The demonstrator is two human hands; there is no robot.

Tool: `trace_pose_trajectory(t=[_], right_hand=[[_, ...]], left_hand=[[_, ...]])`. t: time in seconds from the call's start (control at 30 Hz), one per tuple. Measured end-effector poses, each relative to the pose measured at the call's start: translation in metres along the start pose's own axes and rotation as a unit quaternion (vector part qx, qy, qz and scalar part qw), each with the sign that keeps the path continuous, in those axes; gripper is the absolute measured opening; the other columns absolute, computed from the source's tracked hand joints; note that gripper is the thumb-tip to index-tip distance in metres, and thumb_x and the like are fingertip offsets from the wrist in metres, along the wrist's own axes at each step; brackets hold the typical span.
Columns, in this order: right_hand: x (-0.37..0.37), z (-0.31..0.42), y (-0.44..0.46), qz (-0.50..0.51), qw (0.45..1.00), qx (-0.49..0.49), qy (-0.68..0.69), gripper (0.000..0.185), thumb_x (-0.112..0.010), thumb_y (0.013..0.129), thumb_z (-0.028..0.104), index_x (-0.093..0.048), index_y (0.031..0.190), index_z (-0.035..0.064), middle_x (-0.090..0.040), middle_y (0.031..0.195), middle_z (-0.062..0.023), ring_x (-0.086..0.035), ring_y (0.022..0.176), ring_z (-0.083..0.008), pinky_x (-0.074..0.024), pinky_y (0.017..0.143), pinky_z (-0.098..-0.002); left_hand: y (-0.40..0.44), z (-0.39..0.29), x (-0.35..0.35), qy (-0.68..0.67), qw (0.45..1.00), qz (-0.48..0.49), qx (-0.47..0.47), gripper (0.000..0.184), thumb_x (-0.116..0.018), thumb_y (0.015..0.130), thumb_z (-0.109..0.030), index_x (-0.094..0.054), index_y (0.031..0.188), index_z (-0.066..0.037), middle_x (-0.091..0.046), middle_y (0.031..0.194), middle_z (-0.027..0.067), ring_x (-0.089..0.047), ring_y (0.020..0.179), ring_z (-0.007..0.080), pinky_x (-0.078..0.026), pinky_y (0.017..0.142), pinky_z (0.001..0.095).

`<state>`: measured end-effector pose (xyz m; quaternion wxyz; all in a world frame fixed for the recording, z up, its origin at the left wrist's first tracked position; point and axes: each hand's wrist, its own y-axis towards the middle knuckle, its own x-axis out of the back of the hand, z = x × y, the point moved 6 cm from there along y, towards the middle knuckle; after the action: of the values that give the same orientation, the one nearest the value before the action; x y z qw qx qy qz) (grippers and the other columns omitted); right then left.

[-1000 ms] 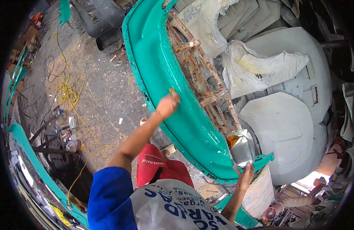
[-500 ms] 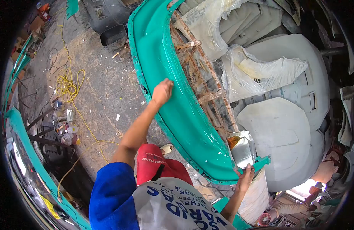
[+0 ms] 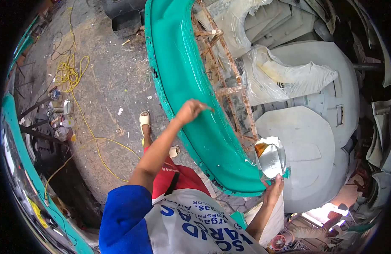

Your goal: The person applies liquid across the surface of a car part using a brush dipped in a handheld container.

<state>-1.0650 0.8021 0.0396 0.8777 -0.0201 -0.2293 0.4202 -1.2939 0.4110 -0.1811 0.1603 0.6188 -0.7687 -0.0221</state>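
My left hand (image 3: 190,111) is over the long glossy green moulded panel (image 3: 170,46), its fingers curled. A thin shape with a reddish tip sticks out from it toward the panel's inner ridge; whether this is a finger or a small tool I cannot tell. At the near end of the panel, my right hand (image 3: 273,190) grips the lower edge of a shiny silver foil-like container (image 3: 271,163). Amber-brown stuff shows in its upper left corner. The right fingers are partly hidden behind the container.
A rusty metal frame (image 3: 232,70) runs beside the panel. Grey body panels (image 3: 297,135) and a plastic-wrapped piece (image 3: 288,78) lie to the right. On the floor at left are a coiled yellow cord (image 3: 68,72) and several cans and jars (image 3: 58,120).
My left hand has moved right and slightly down along the panel. The view has shifted, and a sandaled foot now shows on the floor. My right hand still holds the silver container.
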Motion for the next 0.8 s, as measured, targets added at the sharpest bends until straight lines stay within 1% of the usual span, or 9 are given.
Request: trace_pose_trajectory(t=[0.07, 0.13, 0.2, 0.27, 0.4, 0.53, 0.6, 0.73, 0.8], right_hand=[[-0.001, 0.004, -0.003, 0.005, 1.000, 0.011, 0.006, 0.054, -0.063, 0.091, 0.045, -0.047, 0.124, 0.0045, -0.053, 0.116, -0.0102, -0.055, 0.104, -0.0226, -0.0588, 0.065, -0.0393], [0.006, 0.000, -0.001, 0.016, 1.000, 0.010, 0.007, 0.055, -0.063, 0.091, 0.045, -0.047, 0.123, 0.0036, -0.052, 0.117, -0.0109, -0.054, 0.104, -0.0229, -0.0592, 0.066, -0.0393], [0.009, -0.001, 0.000, 0.024, 1.000, 0.004, 0.013, 0.051, -0.064, 0.092, 0.042, -0.046, 0.121, 0.0048, -0.052, 0.115, -0.0102, -0.055, 0.105, -0.0220, -0.0595, 0.067, -0.0394], [0.012, -0.004, -0.002, 0.024, 1.000, -0.005, 0.020, 0.046, -0.064, 0.093, 0.038, -0.045, 0.119, 0.0061, -0.053, 0.114, -0.0096, -0.055, 0.106, -0.0211, -0.0598, 0.069, -0.0396], [0.020, -0.006, -0.004, 0.005, 1.000, -0.004, 0.021, 0.046, -0.065, 0.092, 0.038, -0.044, 0.118, 0.0065, -0.053, 0.113, -0.0101, -0.056, 0.104, -0.0208, -0.0600, 0.068, -0.0394], [0.021, -0.008, -0.004, -0.006, 1.000, 0.015, 0.007, 0.056, -0.064, 0.091, 0.045, -0.047, 0.123, 0.0029, -0.053, 0.108, -0.0096, -0.056, 0.094, -0.0203, -0.0597, 0.067, -0.0394], [0.018, -0.007, -0.006, -0.003, 1.000, 0.017, 0.009, 0.057, -0.063, 0.090, 0.046, -0.046, 0.124, 0.0028, -0.054, 0.111, -0.0107, -0.058, 0.096, -0.0212, -0.0599, 0.067, -0.0398], [0.024, -0.013, -0.002, 0.007, 1.000, 0.018, 0.000, 0.060, -0.064, 0.090, 0.047, -0.045, 0.126, 0.0028, -0.054, 0.115, -0.0121, -0.058, 0.100, -0.0224, -0.0602, 0.068, -0.0405], [0.022, -0.015, -0.005, 0.032, 0.999, -0.016, 0.035, 0.060, -0.065, 0.092, 0.036, -0.035, 0.132, 0.0030, -0.048, 0.122, -0.0124, -0.055, 0.109, -0.0229, -0.0605, 0.067, -0.0380]], left_hand=[[0.002, 0.000, 0.019, 0.027, 0.997, -0.075, 0.004, 0.020, -0.058, 0.093, -0.005, -0.071, 0.108, -0.005, -0.071, 0.102, 0.0161, -0.068, 0.088, 0.0297, -0.053, 0.076, 0.0380], [-0.012, 0.005, 0.044, -0.038, 0.937, -0.337, 0.086, 0.022, -0.061, 0.092, -0.004, -0.071, 0.111, -0.004, -0.071, 0.098, 0.0162, -0.068, 0.083, 0.0272, -0.052, 0.071, 0.0345], [-0.022, 0.006, 0.026, 0.026, 0.926, -0.347, 0.143, 0.022, -0.061, 0.092, -0.004, -0.069, 0.113, -0.002, -0.070, 0.092, 0.0158, -0.066, 0.079, 0.0241, -0.050, 0.067, 0.0325], [-0.039, -0.002, -0.019, 0.032, 0.934, -0.350, 0.063, 0.024, -0.063, 0.092, -0.005, -0.068, 0.115, 0.000, -0.068, 0.087, 0.0165, -0.064, 0.073, 0.0227, -0.049, 0.064, 0.0341], [-0.073, -0.045, -0.086, -0.004, 0.956, -0.267, 0.117, 0.025, -0.063, 0.091, -0.005, -0.067, 0.115, -0.001, -0.064, 0.081, 0.0195, -0.063, 0.069, 0.0281, -0.048, 0.063, 0.0381], [-0.109, -0.068, -0.131, -0.014, 0.967, -0.240, 0.089, 0.026, -0.061, 0.091, -0.005, -0.067, 0.116, -0.003, -0.062, 0.080, 0.0185, -0.061, 0.071, 0.0322, -0.048, 0.064, 0.0404], [-0.118, -0.076, -0.156, 0.012, 0.984, -0.119, 0.129, 0.034, -0.060, 0.088, -0.002, -0.064, 0.121, -0.008, -0.064, 0.087, 0.0167, -0.061, 0.078, 0.0340, -0.050, 0.070, 0.0438], [-0.129, -0.084, -0.183, 0.016, 0.990, -0.056, 0.129, 0.032, -0.060, 0.089, -0.006, -0.065, 0.120, -0.008, -0.065, 0.086, 0.0154, -0.061, 0.079, 0.0343, -0.052, 0.071, 0.0435], [-0.129, -0.087, -0.192, 0.003, 0.993, 0.013, 0.120, 0.032, -0.064, 0.088, -0.010, -0.065, 0.120, -0.009, -0.066, 0.089, 0.0148, -0.062, 0.084, 0.0340, -0.052, 0.072, 0.0430]])
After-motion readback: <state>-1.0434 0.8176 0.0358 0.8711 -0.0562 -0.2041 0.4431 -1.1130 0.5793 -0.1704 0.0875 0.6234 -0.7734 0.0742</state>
